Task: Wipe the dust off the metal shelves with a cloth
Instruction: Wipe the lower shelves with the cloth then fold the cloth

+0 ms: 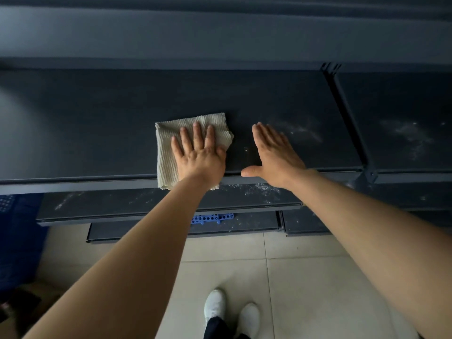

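Observation:
A folded cream ribbed cloth [168, 143] lies on the dark metal shelf [85, 133], its near edge hanging over the shelf's front lip. My left hand [199, 152] presses flat on the cloth with straight, spread fingers. Just to the right, my right hand [275, 155] lies flat on the bare shelf, fingers together and thumb out along the front edge. White dust streaks [303, 130] mark the shelf beyond my right hand.
An adjoining shelf [403, 133] to the right, past an upright post [349, 118], also carries dust. Lower shelves [146, 204] step out below, dusty too. A blue perforated plastic piece [211, 218] lies underneath. The tiled floor [305, 277] and my white shoes [230, 311] are below.

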Motion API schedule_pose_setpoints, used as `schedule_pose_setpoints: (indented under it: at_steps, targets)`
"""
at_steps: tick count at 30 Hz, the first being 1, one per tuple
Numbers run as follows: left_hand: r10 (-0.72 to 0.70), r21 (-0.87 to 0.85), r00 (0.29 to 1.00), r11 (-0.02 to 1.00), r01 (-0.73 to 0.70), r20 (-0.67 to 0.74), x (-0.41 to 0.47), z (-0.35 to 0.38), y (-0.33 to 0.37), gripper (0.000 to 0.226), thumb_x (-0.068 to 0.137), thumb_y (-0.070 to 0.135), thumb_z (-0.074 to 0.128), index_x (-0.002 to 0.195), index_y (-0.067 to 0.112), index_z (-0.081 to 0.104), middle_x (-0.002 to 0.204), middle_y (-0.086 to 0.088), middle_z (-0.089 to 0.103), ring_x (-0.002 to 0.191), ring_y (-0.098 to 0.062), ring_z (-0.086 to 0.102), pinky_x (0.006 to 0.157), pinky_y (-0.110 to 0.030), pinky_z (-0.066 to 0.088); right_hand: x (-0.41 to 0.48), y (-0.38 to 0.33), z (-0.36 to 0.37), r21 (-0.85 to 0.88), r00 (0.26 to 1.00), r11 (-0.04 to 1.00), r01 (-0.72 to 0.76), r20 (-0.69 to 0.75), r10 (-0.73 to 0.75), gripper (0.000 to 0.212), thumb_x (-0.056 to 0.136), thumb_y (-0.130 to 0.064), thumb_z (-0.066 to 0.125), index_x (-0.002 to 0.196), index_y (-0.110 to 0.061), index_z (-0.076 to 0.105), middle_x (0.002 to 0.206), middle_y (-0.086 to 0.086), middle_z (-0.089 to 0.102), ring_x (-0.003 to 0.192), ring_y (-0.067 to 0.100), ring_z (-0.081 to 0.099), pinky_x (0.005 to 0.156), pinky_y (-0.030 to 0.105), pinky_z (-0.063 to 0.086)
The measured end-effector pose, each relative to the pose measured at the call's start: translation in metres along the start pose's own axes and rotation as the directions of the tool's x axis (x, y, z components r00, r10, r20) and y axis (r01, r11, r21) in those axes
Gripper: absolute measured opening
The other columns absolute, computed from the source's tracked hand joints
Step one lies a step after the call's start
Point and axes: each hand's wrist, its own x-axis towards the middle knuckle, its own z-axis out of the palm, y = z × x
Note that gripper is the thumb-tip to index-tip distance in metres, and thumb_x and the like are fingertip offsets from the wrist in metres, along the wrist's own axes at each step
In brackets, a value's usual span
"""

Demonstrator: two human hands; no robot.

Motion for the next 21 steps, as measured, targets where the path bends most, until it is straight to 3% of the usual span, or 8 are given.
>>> schedule_pose_setpoints:
  at_steps: [9,14,21]
  targets:
    - [0.197,-0.008,0.98,0.98,-0.197,0.017,0.007,0.002,0.012,0.057,0.095,0.045,0.011,0.146,0.028,-0.008,0.155,0.0,-0.015,0.141,-0.026,-0.017,0.112,-0.045,-0.015,-0.005,0.001,0.008,-0.027,0.996,0.998,-0.059,-0.07,0.057,0.109,0.083,-0.069,0.044,0.149,-0.006,-0.017,0.159,0.012,-0.015,0.147,0.023,-0.01,0.12,0.038,-0.004]
    - [0.15,-0.01,0.989,0.989,-0.15,0.006,0.029,-0.004,0.004,0.055,0.095,0.047,0.013,0.145,0.032,-0.005,0.156,0.003,-0.012,0.141,-0.025,-0.015,0.113,-0.046,-0.013,-0.009,0.007,0.01,-0.008,0.996,1.0,0.023,-0.087,-0.024,0.094,0.088,-0.067,0.037,0.153,-0.011,-0.002,0.161,0.007,-0.003,0.148,0.019,-0.003,0.12,0.039,-0.002]
    - [0.066,0.025,0.998,0.998,-0.065,-0.009,0.049,-0.005,0.018,0.055,0.094,0.044,0.013,0.146,0.031,-0.002,0.156,0.002,-0.009,0.142,-0.026,-0.013,0.113,-0.046,-0.012,-0.021,0.049,0.007,0.043,0.962,0.996,-0.08,-0.259,0.089,0.067,0.097,-0.049,0.042,0.147,-0.008,0.028,0.152,0.01,0.034,0.14,0.027,0.028,0.117,0.037,0.017]
